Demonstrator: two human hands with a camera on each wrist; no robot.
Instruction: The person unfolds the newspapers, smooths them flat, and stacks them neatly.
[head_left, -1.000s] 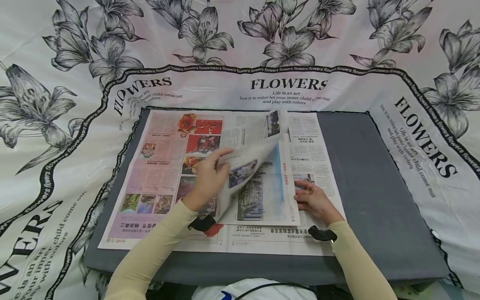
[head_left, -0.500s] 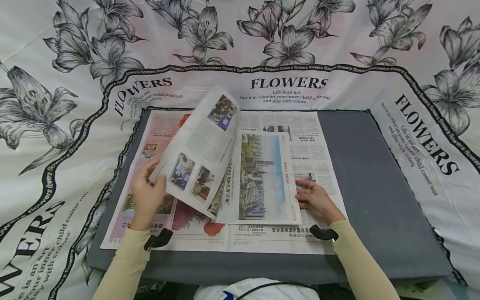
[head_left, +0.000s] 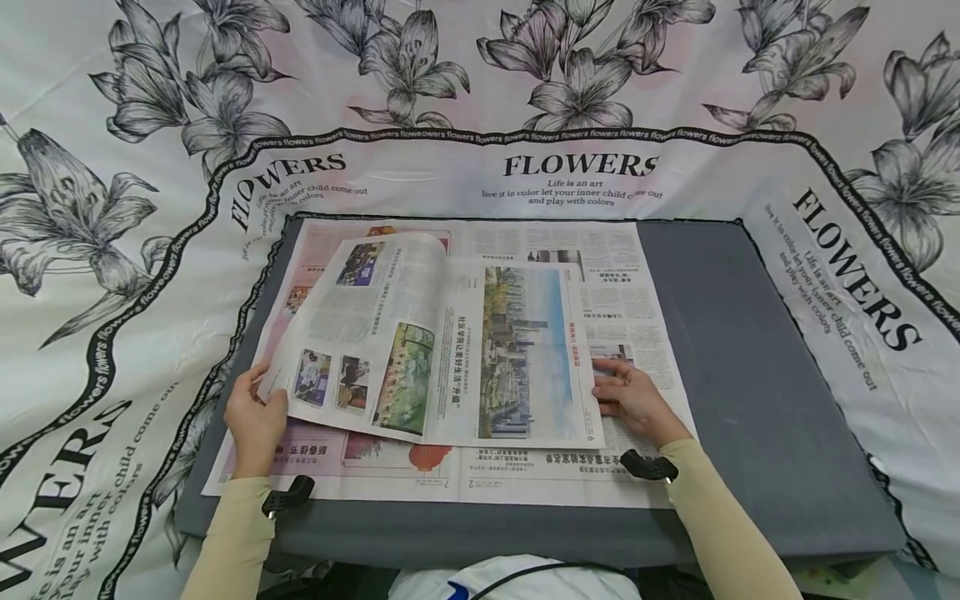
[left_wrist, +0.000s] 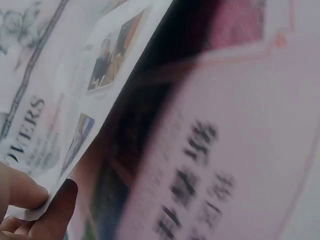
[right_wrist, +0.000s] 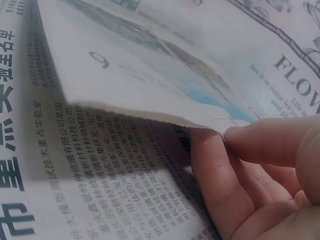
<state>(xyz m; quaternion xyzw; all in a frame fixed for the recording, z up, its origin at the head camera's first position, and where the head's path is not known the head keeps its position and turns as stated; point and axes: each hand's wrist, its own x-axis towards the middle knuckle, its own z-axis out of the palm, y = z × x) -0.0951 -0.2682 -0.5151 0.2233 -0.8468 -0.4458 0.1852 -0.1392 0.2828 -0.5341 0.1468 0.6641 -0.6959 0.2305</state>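
Note:
A smaller newspaper [head_left: 442, 358] lies opened over a larger spread newspaper [head_left: 247, 467]. My left hand [head_left: 257, 421] pinches the left edge of its turned page [head_left: 337, 317], thumb on one face and fingers on the other, as the left wrist view shows. That page slopes down to the left and is raised off the sheet under it. At the other side my right hand [head_left: 633, 400] pinches the right edge of the page with the city picture [head_left: 517, 354]. In the right wrist view that page edge [right_wrist: 145, 117] is lifted above the printed sheet below.
Both newspapers rest on a dark grey board or table top [head_left: 757, 392]. Around it spreads a white cloth [head_left: 420, 183] with black flowers and lettering. A black band [head_left: 288, 497] sits on the left wrist, another band [head_left: 647, 467] on the right.
My left hand has carried the turned page from the middle over to the left and lowered it, uncovering the city picture. The right hand has stayed at the right edge.

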